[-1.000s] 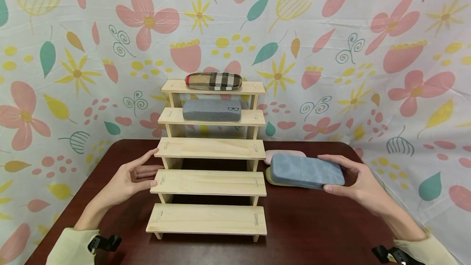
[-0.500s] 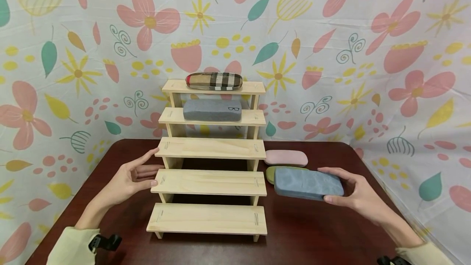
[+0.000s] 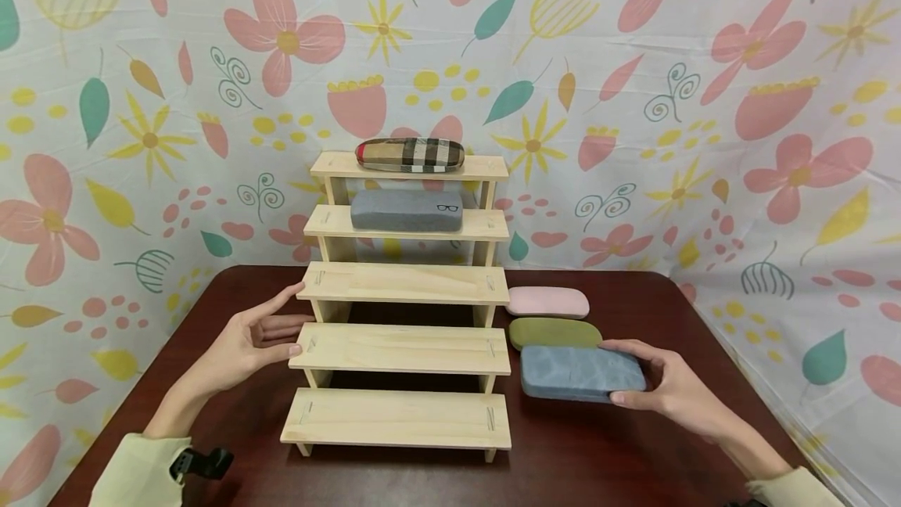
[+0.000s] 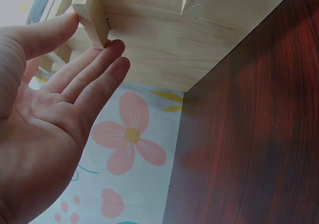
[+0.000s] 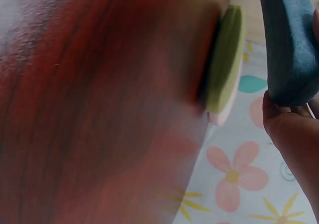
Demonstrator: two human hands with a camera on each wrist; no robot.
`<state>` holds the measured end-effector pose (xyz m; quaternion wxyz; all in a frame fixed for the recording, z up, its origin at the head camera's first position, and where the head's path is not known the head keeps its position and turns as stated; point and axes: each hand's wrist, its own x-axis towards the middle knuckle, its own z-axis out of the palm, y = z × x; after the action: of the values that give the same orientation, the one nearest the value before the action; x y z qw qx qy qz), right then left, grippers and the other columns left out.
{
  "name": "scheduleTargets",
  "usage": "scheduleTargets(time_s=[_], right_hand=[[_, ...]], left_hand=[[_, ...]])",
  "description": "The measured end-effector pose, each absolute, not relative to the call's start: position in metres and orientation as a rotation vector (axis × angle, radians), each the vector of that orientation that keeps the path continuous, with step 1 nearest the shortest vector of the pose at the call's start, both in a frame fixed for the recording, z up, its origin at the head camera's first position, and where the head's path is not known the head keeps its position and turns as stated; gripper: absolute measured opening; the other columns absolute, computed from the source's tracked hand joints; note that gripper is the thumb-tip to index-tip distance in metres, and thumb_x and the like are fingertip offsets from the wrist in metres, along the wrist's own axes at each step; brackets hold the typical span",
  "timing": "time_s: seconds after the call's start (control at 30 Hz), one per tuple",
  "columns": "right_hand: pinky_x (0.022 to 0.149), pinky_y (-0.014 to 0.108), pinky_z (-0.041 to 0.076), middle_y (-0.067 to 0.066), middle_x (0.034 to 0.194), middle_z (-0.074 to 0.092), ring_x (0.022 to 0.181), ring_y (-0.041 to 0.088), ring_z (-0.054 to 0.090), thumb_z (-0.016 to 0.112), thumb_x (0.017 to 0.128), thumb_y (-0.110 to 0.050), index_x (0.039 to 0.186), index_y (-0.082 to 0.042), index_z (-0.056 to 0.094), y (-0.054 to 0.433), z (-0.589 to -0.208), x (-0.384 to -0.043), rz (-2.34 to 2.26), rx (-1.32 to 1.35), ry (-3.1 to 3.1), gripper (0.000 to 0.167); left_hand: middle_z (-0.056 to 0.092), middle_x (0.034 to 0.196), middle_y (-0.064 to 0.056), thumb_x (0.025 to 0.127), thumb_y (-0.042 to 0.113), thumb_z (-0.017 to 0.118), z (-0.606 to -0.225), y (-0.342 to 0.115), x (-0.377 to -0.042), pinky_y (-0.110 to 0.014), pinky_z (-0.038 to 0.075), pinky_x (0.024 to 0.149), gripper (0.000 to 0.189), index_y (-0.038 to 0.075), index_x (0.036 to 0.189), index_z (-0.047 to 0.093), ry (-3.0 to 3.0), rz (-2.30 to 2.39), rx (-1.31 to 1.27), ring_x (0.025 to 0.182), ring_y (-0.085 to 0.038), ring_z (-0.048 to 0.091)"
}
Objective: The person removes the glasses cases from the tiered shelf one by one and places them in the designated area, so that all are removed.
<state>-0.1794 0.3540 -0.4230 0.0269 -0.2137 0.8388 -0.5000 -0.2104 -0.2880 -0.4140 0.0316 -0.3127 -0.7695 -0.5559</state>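
Observation:
My right hand [image 3: 665,386] grips the right end of a blue glasses case [image 3: 580,374], thumb at the front and fingers at the back. The case hangs close over the table, just in front of a green glasses case [image 3: 556,333]. In the right wrist view, the blue case [image 5: 289,45] stands out at the upper right, apart from the green one [image 5: 227,59]. My left hand [image 3: 242,343] touches the left ends of the middle boards of a wooden tiered shelf [image 3: 401,350]. Its fingers are nearly straight, with thumb and fingertips against a board end [image 4: 89,22].
Lying behind the green case is a pink glasses case [image 3: 547,301]. A plaid case [image 3: 410,155] sits on the top tier, and a grey glasses case [image 3: 406,211] occupies the second. The dark wooden table [image 3: 598,452] meets a flowered cloth [image 3: 633,61] at the back.
My right hand has moved the blue case toward me and down, uncovering the pink and green cases behind it. The left hand has stayed at the shelf.

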Motion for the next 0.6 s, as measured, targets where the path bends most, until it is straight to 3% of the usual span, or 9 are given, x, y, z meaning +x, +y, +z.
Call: scheduleTargets(time_s=[0.17, 0.4, 0.6], right_hand=[[0.078, 0.028, 0.052, 0.017, 0.141, 0.059, 0.101, 0.017, 0.06, 0.087, 0.088, -0.008, 0.147, -0.004, 0.059, 0.352, -0.431, -0.182, -1.505, -0.62, 2.605, 0.065], [0.063, 0.034, 0.049, 0.018, 0.138, 0.059, 0.091, 0.017, 0.055, 0.088, 0.087, -0.009, 0.145, -0.004, 0.061, 0.352, -0.439, -0.189, -1.494, -0.617, 2.6, 0.064], [0.065, 0.033, 0.052, 0.021, 0.14, 0.058, 0.093, 0.015, 0.057, 0.088, 0.087, -0.009, 0.145, -0.001, 0.06, 0.353, -0.447, -0.194, -1.5, -0.617, 2.586, 0.065]], left_hand=[[0.045, 0.161, 0.011, 0.091, -0.014, 0.075, -0.414, -0.288, -0.211, -0.033, 0.061, 0.087, 0.092, 0.006, 0.167, 0.028, -2.373, -1.69, -0.974, 0.127, -0.015, 0.065], [0.045, 0.161, 0.01, 0.091, -0.012, 0.076, -0.414, -0.288, -0.21, -0.033, 0.061, 0.088, 0.092, 0.008, 0.168, 0.028, -2.388, -1.69, -0.962, 0.127, -0.015, 0.065], [0.043, 0.164, 0.007, 0.091, -0.012, 0.076, -0.415, -0.289, -0.211, -0.034, 0.061, 0.087, 0.092, 0.01, 0.167, 0.03, -2.392, -1.691, -0.958, 0.127, -0.016, 0.065]])
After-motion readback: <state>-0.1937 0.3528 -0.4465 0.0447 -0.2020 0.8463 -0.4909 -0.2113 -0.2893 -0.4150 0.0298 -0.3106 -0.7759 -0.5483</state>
